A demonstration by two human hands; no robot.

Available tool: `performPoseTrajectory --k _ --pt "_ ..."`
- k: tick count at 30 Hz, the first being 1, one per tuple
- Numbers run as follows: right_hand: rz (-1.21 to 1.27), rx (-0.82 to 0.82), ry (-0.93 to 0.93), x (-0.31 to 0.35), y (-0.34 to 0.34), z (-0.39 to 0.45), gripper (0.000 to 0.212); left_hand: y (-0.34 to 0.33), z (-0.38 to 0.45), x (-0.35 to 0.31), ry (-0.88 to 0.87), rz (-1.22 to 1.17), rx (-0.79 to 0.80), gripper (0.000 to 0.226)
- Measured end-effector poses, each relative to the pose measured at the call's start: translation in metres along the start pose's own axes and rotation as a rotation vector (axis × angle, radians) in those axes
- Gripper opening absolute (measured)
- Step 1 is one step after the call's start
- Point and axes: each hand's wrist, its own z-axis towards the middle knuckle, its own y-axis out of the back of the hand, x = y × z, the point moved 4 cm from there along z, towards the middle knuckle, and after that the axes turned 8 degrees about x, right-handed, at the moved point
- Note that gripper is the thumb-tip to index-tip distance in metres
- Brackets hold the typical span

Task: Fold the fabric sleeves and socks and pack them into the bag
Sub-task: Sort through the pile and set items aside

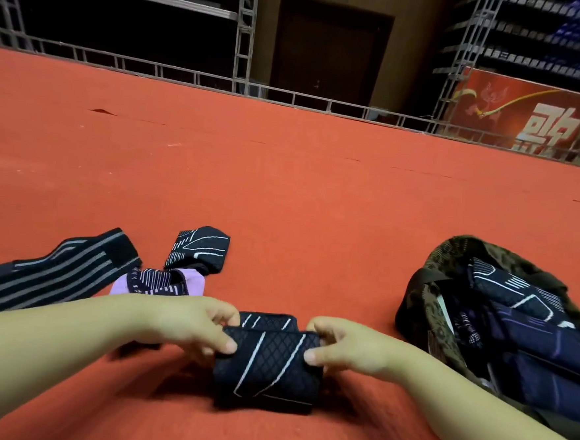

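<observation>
A folded black sleeve [266,366] with thin white lines lies on the red floor [284,185] right in front of the person, its folded layers stacked and its longer side running left to right. The left hand [195,326] pinches its left edge, thumb on top and fingers curled round the far side. The right hand [338,347] does the same on the right edge, thumb pressed on the top layer, fingers tucked behind. Both forearms reach in from the near corners, wrists low, knuckles facing away.

To the left lie a long striped black sleeve [55,268], a black and lilac sock [160,284] and a folded black patterned piece [199,248] just beyond it. To the right sits a dark camouflage bag [450,262], open, with dark patterned fabric [514,325] inside. A metal railing [189,75] edges the floor far behind.
</observation>
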Motion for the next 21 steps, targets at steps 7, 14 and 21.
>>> performPoseTrajectory --k 7,14,21 --pt "-0.184 -0.354 -0.098 -0.015 0.018 0.044 0.035 0.015 0.025 0.007 0.005 0.026 -0.235 0.036" --pt "-0.391 -0.595 -0.139 -0.023 0.024 0.054 0.063 0.01 0.016 0.001 -0.168 0.401 -0.465 0.064" --pt "-0.798 -0.455 0.334 -0.022 -0.002 0.013 0.047 -0.03 -0.006 0.02 -0.253 0.816 -0.129 0.097"
